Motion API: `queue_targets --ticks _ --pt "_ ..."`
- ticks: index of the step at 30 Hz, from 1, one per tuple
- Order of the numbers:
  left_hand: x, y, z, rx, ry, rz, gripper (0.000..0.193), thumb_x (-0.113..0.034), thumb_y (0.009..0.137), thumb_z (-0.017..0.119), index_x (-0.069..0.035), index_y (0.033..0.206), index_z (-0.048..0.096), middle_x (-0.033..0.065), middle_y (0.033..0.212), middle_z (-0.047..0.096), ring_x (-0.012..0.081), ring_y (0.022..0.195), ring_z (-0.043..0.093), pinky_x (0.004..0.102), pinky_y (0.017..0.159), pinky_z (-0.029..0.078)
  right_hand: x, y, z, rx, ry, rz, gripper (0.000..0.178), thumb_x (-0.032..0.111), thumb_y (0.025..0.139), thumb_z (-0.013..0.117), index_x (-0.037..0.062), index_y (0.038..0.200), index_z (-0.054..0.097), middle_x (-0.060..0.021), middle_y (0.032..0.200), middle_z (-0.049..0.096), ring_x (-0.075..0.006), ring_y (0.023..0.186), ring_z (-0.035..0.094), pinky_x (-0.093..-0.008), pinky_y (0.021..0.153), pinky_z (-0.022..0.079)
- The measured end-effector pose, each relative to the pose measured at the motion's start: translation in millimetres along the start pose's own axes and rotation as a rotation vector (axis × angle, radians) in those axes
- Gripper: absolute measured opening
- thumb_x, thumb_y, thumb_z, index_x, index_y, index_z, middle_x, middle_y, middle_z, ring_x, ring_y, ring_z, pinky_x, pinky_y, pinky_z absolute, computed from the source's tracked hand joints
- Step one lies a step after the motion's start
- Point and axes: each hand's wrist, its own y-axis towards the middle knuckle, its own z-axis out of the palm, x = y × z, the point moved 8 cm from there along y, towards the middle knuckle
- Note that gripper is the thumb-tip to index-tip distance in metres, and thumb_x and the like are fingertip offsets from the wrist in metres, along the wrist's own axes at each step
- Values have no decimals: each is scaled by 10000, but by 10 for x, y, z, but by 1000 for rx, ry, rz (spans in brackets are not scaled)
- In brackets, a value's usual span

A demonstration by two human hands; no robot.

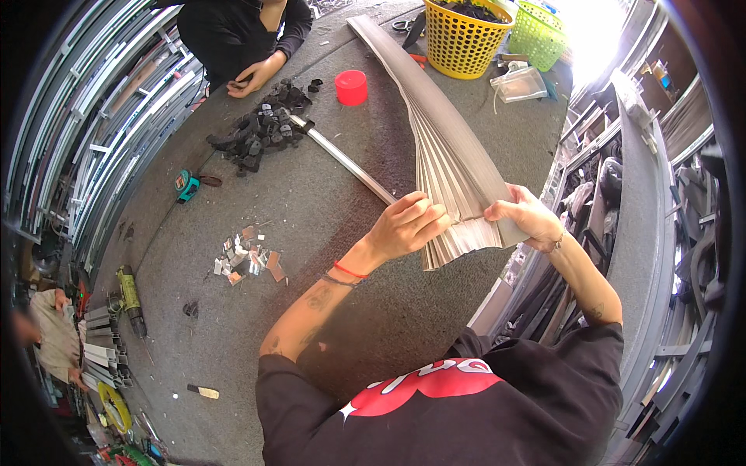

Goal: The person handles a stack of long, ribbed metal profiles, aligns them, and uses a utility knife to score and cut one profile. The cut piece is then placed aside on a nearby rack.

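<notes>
Nearest us, a dark shirt (482, 423) with a red print filled the lower edge; off to its left lay a small pale-handled tool (203, 391). Beyond it, we saw the right hand (530, 217) gripping a pleated sheet (458, 155) by its right edge, thumb on top. The left hand (409, 226) had its fingers curled against the left side of the folds; we could not tell whether they pinched one. The sheet's near end was between the hands, and its length ran away over the worktable (350, 311), narrowing toward the far side.

To the left we noted a green drill (131, 300) and a heap of small cut pieces (250, 257). Farther out, a metal bar (342, 158) slanted from near the left hand to a pile of black parts (260, 130). A red round container (351, 88) stood beyond, then a yellow basket (468, 39) and, across the table, another person's hand (259, 73).
</notes>
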Motion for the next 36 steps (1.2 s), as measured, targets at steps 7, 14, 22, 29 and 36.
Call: queue_targets --ticks 7,14,22,29,36 --pt "-9 -49 116 42 7 -39 139 -138 789 607 -119 925 597 -17 910 551 152 868 484 305 877 465 -83 15 -53 -53 -3 20 584 87 712 682 -51 1231 454 -82 992 575 -135 850 597 -272 744 512" --pt "85 -19 32 -38 -40 -171 116 -143 803 607 -125 917 599 -8 842 540 168 851 489 328 815 443 57 -89 202 93 117 -52 468 96 757 646 -46 1178 500 -53 967 594 -112 806 593 -258 717 497" --pt "169 55 -141 -130 -21 -194 123 -182 814 608 -117 907 560 -6 787 511 162 777 490 315 765 435 163 -98 308 135 95 -62 375 107 771 628 -34 1104 531 -50 918 589 -117 752 589 -289 665 529" --pt "135 20 -123 -71 -36 -104 234 -207 791 614 -166 1021 633 -52 796 447 122 765 434 301 768 404 146 -99 295 95 97 -48 404 129 772 664 -13 1123 521 -40 916 590 -106 757 601 -253 671 527" --pt "166 39 -156 -72 -100 -143 145 -174 772 627 -132 911 632 -39 791 510 150 813 464 321 785 406 132 -90 248 88 96 -31 417 140 768 668 2 1132 517 -28 920 592 -98 786 603 -247 695 515"
